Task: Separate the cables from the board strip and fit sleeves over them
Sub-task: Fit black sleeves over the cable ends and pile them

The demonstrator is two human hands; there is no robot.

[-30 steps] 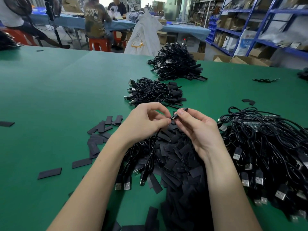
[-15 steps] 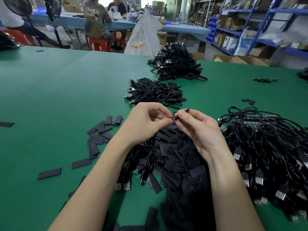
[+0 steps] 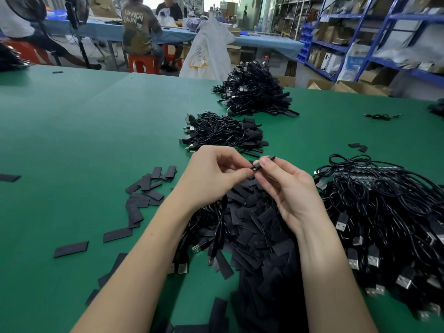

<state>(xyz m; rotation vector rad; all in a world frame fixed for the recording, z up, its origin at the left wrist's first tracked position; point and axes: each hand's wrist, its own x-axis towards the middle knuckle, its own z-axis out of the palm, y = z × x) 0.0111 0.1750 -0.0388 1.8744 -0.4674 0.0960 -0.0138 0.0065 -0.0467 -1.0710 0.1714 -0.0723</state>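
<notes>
**Two hands meet over one cable end above the sleeve pile**

Two bare hands come together at the middle of the green table [image 3: 72, 131], fingertips nearly touching. The left hand [image 3: 211, 174] has its fingers curled, thumb and forefinger pinching a thin black cable [image 3: 222, 212] that hangs from the pinch to the pile below. The right hand [image 3: 288, 186] pinches a short black sleeve [image 3: 265, 162] between thumb and forefinger, one end of it poking out past the fingertips toward the far side. At the spot where the two hands meet, a small connector tip shows; whether it has entered the sleeve is hard to tell, since the fingers cover the joint.

Under both wrists lies a heap of loose flat black sleeves [image 3: 259, 227], with more scattered to the left [image 3: 141, 193]. A few USB plugs [image 3: 182, 267] of cables lie at the near left edge of that heap.

To the right sits a big tangle of black USB cables [image 3: 384, 224], with what looks like the board strip [image 3: 365, 173] lying along its far top, partly buried. Beyond the hands are two further cable bundles, a nearer one [image 3: 221, 133] and a farther one [image 3: 254, 94], both carrying sleeves on one side.

Behind the table, a white sack [image 3: 209, 51], seated people at a blue bench [image 3: 144, 27] and blue shelving [image 3: 360, 32] fill the room.
</notes>
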